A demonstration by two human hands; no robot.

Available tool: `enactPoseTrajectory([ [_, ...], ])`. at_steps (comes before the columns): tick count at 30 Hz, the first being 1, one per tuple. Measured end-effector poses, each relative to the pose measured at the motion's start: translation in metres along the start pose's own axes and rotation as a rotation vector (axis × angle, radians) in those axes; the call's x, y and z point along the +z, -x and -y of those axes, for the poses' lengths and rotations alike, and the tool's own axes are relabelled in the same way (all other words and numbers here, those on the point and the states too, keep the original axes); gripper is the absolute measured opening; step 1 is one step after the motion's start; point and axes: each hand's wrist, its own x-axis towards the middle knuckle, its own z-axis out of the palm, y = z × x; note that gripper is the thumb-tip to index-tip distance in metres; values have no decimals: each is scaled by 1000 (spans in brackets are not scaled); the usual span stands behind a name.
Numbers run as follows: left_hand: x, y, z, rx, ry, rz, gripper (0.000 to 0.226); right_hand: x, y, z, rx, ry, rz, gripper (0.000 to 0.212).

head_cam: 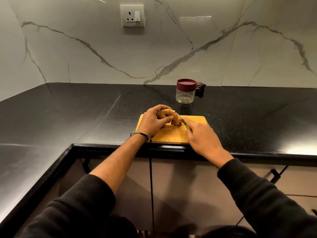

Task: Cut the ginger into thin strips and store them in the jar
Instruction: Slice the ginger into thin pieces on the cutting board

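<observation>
A knobbly brown piece of ginger (174,118) lies on a wooden cutting board (169,134) at the counter's front edge. My left hand (152,121) grips the ginger's left end, fingers curled over it. My right hand (200,134) holds a knife with a green handle (186,125), index finger stretched along its back. The blade (180,118) meets the ginger's right side. A clear jar (185,95) with a maroon lid stands closed behind the board, near the wall.
The black stone counter (85,114) runs left in an L-shape. A dark crumpled cloth (200,89) lies behind the jar. A wall socket (132,15) sits on the marble backsplash. Cabinet doors are below the counter edge.
</observation>
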Motion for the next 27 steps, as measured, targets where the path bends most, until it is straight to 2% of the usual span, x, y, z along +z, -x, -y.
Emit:
enactPoseTrajectory([
  [27, 0, 1, -2, 19, -20, -8, 32, 1, 4, 4, -63, 44, 23, 46],
])
